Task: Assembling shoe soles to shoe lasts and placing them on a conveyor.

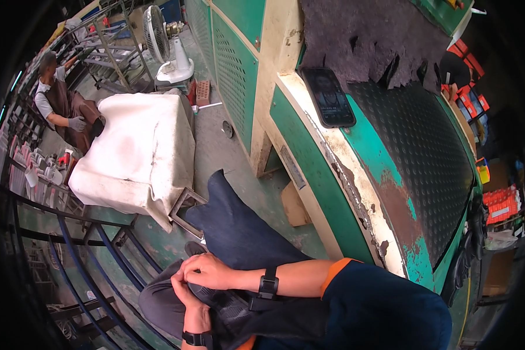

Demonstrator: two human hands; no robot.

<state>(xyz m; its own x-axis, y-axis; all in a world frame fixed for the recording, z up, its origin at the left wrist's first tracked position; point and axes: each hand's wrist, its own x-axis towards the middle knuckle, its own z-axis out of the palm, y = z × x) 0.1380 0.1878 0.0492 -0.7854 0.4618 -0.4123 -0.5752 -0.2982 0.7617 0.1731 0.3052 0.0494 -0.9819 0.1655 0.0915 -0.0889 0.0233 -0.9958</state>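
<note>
Fingers (190,263) of left hand (184,291) and right hand (211,272) are curled together, lower centre, nothing visibly held, no work visibly underway.

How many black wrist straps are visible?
2: the right wrist strap behind the right hand; the left wrist strap behind the left hand, near the picture's lower edge. Others may be hidden.

No readable text, phone screen (329,98) lines too small, machine plate (292,167) illegible
</note>
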